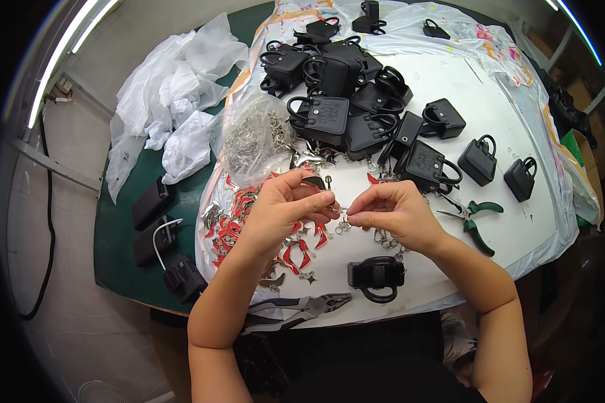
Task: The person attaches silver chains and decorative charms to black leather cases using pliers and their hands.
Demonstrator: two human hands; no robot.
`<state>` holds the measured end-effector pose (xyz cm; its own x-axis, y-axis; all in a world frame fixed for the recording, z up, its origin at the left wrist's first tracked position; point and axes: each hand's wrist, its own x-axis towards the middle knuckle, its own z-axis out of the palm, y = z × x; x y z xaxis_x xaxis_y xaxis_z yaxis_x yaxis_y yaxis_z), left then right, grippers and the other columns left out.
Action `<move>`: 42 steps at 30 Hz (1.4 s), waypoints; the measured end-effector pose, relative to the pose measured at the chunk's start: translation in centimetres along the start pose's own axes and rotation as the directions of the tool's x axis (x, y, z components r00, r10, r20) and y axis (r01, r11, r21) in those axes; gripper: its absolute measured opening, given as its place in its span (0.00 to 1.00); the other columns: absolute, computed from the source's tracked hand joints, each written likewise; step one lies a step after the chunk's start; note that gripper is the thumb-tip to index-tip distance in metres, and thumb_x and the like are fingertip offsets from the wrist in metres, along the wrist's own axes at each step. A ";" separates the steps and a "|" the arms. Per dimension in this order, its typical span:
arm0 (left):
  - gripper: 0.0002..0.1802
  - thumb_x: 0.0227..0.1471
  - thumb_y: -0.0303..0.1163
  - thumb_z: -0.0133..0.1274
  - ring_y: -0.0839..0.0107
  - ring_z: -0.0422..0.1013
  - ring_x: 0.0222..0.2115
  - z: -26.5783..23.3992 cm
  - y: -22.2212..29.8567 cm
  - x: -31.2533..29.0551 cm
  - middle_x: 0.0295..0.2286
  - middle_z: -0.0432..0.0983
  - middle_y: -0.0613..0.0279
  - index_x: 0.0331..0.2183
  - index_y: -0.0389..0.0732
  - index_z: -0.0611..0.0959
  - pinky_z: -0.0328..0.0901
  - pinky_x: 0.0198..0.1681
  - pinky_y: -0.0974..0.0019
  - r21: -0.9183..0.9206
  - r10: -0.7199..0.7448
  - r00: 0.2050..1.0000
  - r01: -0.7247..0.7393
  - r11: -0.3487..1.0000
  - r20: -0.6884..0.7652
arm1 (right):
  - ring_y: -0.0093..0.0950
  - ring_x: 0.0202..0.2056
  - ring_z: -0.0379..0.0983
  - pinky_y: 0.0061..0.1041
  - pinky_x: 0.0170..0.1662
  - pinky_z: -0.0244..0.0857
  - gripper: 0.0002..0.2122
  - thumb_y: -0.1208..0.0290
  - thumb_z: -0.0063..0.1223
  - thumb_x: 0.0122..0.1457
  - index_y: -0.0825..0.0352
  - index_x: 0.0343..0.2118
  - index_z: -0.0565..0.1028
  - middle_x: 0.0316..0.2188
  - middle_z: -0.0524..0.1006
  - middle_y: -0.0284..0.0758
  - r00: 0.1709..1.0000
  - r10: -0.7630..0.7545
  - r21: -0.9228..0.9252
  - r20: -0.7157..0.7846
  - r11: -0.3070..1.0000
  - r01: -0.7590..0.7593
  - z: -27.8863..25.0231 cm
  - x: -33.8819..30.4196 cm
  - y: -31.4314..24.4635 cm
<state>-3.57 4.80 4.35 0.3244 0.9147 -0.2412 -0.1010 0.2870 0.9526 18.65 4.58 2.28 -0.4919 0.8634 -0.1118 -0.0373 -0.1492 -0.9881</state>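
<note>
Over the middle of the work board, my left hand (279, 211) is closed in a pinch, with a small dark piece and a bit of metal hardware (329, 181) showing at its fingers. My right hand (400, 215) pinches a small silvery metal fitting (343, 211) between thumb and forefinger, and the fingertips of both hands nearly meet there. Its exact kind is too small to tell. Below and left of my hands lies a heap of red high-heel shoe charms (232, 225) with metal rings. One mini black handbag (375, 273) lies in front of me.
Many black mini handbags (329, 74) are piled at the back. Green-handled pliers (474, 218) lie right, grey pliers (309, 307) at the near edge. A clear bag of chains (255, 141) stands left of the pile. Black power banks (153, 201) and white plastic (175, 87) lie farther left.
</note>
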 end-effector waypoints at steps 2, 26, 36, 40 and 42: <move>0.13 0.55 0.27 0.57 0.65 0.79 0.30 -0.2 -0.3 0.0 0.30 0.80 0.49 0.41 0.31 0.77 0.75 0.33 0.67 -0.015 0.005 1.000 -0.005 1.000 0.013 | 0.19 0.31 0.77 0.17 0.37 0.71 0.05 0.78 0.63 0.53 0.72 0.33 0.80 0.29 0.81 0.35 0.999 0.044 0.018 -0.004 0.999 -0.044 0.1 0.1 -0.3; 0.20 0.48 0.32 0.65 0.78 0.73 0.23 2.3 2.9 -6.1 0.23 0.77 0.67 0.43 0.36 0.79 0.67 0.28 0.72 0.595 -0.023 0.948 -0.180 0.783 0.316 | 0.22 0.30 0.74 0.21 0.36 0.68 0.05 0.77 0.52 0.60 0.65 0.35 0.67 0.41 0.77 0.47 0.974 -0.064 0.183 0.219 0.983 0.024 -2.5 -2.1 -2.5; 0.12 0.51 0.38 0.62 0.61 0.71 0.22 6.8 -3.2 -9.9 0.24 0.73 0.59 0.31 0.40 0.81 0.66 0.26 0.62 0.598 0.171 0.906 -0.389 0.701 0.388 | 0.26 0.28 0.73 0.24 0.33 0.67 0.04 0.74 0.49 0.64 0.67 0.36 0.67 0.36 0.78 0.33 0.773 -0.072 -0.234 0.631 0.932 0.278 -2.2 -4.5 -2.9; 0.13 0.46 0.37 0.67 0.64 0.73 0.23 7.1 -3.1 -10.0 0.26 0.75 0.60 0.30 0.39 0.82 0.67 0.26 0.65 0.638 0.193 0.925 -0.367 0.677 0.328 | 0.29 0.33 0.74 0.27 0.36 0.68 0.04 0.75 0.50 0.63 0.67 0.37 0.68 0.38 0.77 0.35 0.806 -0.110 -0.249 0.581 0.919 0.305 -2.0 -5.2 -3.1; 0.17 0.43 0.39 0.69 0.65 0.74 0.23 7.3 -3.1 -9.8 0.26 0.76 0.60 0.30 0.38 0.82 0.67 0.26 0.66 0.648 0.267 0.911 -0.412 0.640 0.315 | 0.28 0.32 0.74 0.27 0.36 0.68 0.05 0.76 0.51 0.62 0.66 0.39 0.70 0.35 0.77 0.35 0.776 -0.128 -0.211 0.617 0.923 0.320 -1.8 -5.3 -2.5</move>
<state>0.44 -7.11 5.13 0.5649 0.8199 0.0928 0.4116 -0.3775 0.8295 22.94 1.22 5.17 -0.9139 0.3920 0.1052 -0.0084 0.2407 -0.9706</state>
